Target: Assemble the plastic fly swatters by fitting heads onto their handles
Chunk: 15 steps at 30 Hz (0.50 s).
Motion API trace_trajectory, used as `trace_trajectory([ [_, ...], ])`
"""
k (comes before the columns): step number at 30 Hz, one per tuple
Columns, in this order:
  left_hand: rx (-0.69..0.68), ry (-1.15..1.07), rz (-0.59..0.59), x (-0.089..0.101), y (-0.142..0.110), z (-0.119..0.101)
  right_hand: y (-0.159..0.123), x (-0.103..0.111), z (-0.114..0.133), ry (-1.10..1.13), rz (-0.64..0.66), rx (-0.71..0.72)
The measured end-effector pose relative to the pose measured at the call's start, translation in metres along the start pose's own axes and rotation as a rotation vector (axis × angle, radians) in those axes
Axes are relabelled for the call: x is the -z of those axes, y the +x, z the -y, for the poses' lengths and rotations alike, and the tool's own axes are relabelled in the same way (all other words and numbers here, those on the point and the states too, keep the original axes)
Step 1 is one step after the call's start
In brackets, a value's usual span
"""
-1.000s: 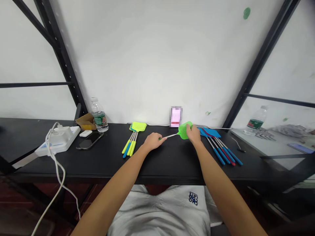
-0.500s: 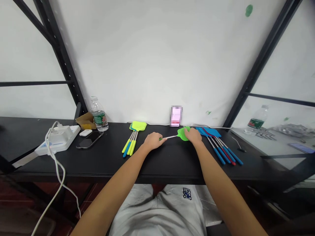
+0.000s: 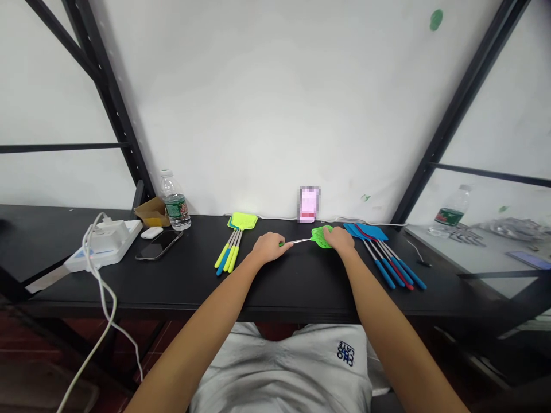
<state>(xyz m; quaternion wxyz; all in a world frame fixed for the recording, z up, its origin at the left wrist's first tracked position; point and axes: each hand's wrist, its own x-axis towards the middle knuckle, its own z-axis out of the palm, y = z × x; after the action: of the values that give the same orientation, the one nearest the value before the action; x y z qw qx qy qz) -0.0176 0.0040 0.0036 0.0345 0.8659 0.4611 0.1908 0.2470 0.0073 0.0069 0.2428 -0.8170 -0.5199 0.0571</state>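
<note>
A green fly swatter [image 3: 321,237] with a metal shaft lies crosswise between my hands, just above or on the black table. My left hand [image 3: 267,248] is closed round its handle, most of which the fingers hide. My right hand [image 3: 340,238] grips the far edge of the mesh head. Left of my hands lies a fanned group of yellow-green and blue fly swatters [image 3: 235,250], handles toward me. Another group of blue swatters [image 3: 381,255], with a red one among them, lies right of my right hand.
A phone [image 3: 309,205] leans against the wall. At the left are a water bottle [image 3: 175,203], a cardboard box [image 3: 151,212], a white case [image 3: 152,232], a dark phone [image 3: 159,245] and a power strip [image 3: 105,246] with white cables. Metal shelf posts [image 3: 447,117] flank the table.
Both hands keep their hold on the green fly swatter and have hardly moved. The whole view has shifted very slightly.
</note>
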Motion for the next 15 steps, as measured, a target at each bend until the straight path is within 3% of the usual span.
trace_trajectory([
  [3, 0.011, -0.005, -0.007, -0.0010, 0.0007, 0.0009, -0.0005, 0.0012, 0.0007, 0.016, -0.035, 0.022],
  [8, 0.051, -0.050, -0.028, -0.0030, 0.0027, 0.0033, 0.0009, 0.0022, 0.0014, 0.209, -0.215, 0.177],
  [15, 0.031, -0.063, -0.034, -0.0050, 0.0024, 0.0042, 0.0064, -0.0060, -0.0019, 0.183, -0.120, 0.083],
])
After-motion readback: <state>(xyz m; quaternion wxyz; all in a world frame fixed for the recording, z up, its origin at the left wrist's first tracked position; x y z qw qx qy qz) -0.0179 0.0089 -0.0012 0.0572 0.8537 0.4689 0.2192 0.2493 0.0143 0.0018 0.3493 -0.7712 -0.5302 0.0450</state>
